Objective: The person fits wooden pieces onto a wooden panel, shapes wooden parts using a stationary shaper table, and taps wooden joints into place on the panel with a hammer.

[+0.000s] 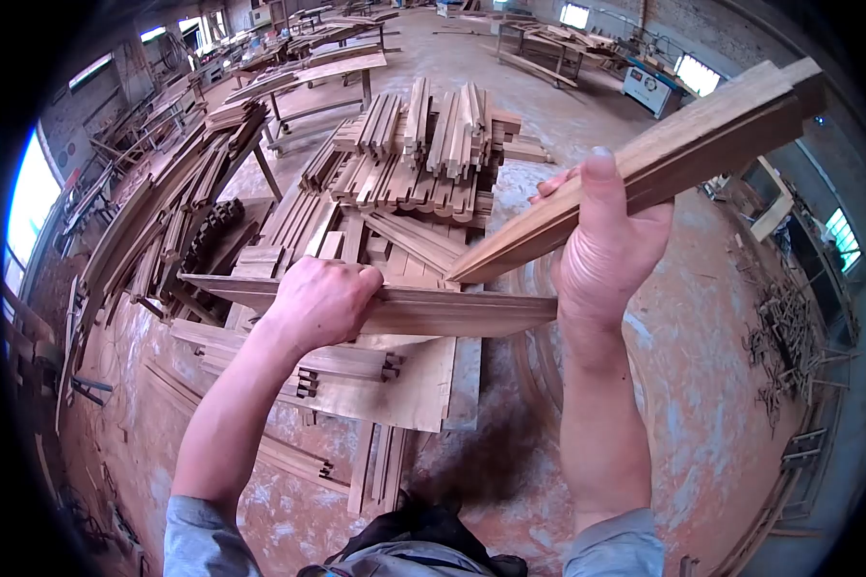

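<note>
My left hand [322, 300] is closed over a brown wooden board [462, 313] with angled ends, lying crosswise above the stacked wood. In my right hand [614, 236] is a thick wooden piece [712, 130] with a stepped, grooved edge, perhaps several strips together; it slants up to the right. My right thumb points up along its side, with fingers wrapped behind. The lower tip of this piece comes close to the upper edge of the board; whether they touch I cannot tell. Beneath and beyond my hands stands a pile of cut wooden strips [404, 178].
A plywood sheet [414, 394] sits under the near part of the pile. Long mouldings [164, 221] lean on a rack at left. Behind are workbenches [332, 69] and a blue-and-white machine [649, 88]. Scrap wood [789, 337] heaps on the floor at right.
</note>
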The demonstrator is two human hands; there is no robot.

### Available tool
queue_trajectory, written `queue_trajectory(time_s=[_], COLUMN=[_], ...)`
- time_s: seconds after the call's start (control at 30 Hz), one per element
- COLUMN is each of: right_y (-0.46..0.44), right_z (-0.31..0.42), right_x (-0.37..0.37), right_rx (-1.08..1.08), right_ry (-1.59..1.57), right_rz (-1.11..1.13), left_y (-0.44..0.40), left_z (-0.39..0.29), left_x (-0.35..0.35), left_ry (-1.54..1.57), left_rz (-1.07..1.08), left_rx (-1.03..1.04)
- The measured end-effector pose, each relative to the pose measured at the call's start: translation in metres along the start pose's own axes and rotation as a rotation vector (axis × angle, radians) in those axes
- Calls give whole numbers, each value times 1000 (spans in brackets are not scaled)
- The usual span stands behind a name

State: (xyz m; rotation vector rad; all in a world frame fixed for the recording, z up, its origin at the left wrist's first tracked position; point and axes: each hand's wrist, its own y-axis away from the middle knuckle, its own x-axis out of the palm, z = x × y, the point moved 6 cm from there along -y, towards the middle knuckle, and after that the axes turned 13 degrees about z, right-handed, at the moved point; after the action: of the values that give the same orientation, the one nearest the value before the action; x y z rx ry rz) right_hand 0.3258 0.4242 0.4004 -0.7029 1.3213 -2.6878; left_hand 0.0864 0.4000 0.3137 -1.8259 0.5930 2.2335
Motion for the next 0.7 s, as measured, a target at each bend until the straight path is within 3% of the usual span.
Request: queue_trajectory(time_s=[0.7], right_y=[4], right_z=[-15], right_x=[-8], right_rx=[35], right_ry=[94], right_rz=[-4], left_y=[-6], left_z=[4], left_x=[1], left_ry=[5], left_rz=[-17], left_rx=[-11])
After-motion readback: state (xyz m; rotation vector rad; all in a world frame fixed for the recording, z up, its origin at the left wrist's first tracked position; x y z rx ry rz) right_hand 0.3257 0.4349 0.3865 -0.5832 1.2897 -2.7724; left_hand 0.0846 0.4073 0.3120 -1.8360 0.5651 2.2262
